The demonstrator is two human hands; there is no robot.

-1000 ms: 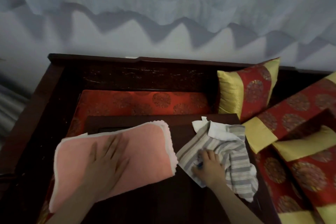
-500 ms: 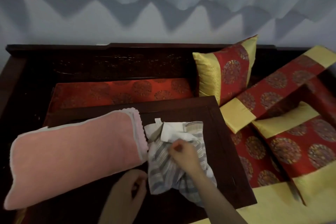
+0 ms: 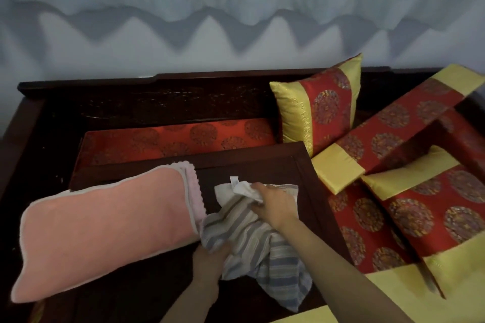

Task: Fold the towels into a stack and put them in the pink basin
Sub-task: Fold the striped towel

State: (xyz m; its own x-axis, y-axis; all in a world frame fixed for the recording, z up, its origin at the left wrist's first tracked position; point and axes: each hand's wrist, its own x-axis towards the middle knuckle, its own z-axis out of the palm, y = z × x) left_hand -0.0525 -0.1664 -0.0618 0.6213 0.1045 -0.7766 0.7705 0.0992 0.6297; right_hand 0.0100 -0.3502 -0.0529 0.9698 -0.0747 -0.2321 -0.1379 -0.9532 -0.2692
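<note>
A folded pink towel (image 3: pixel 105 228) with a white border lies flat on the left of the dark wooden low table (image 3: pixel 262 165). Just to its right sits a crumpled grey-and-white striped towel (image 3: pixel 257 244). My left hand (image 3: pixel 210 262) pinches the striped towel's near left edge. My right hand (image 3: pixel 275 204) grips its upper part near a white corner with a label. No pink basin is in view.
The low table stands on a dark wooden couch with a red patterned seat cushion (image 3: pixel 170 136) behind it. Red-and-gold pillows (image 3: pixel 322 105) and bolsters (image 3: pixel 393 123) crowd the right side. A pale curtain hangs along the wall behind.
My left hand left the pink towel and took hold of the striped towel's near edge. My right hand moved up the striped towel toward its white corner. The camera shifted left-to-right across the scene.
</note>
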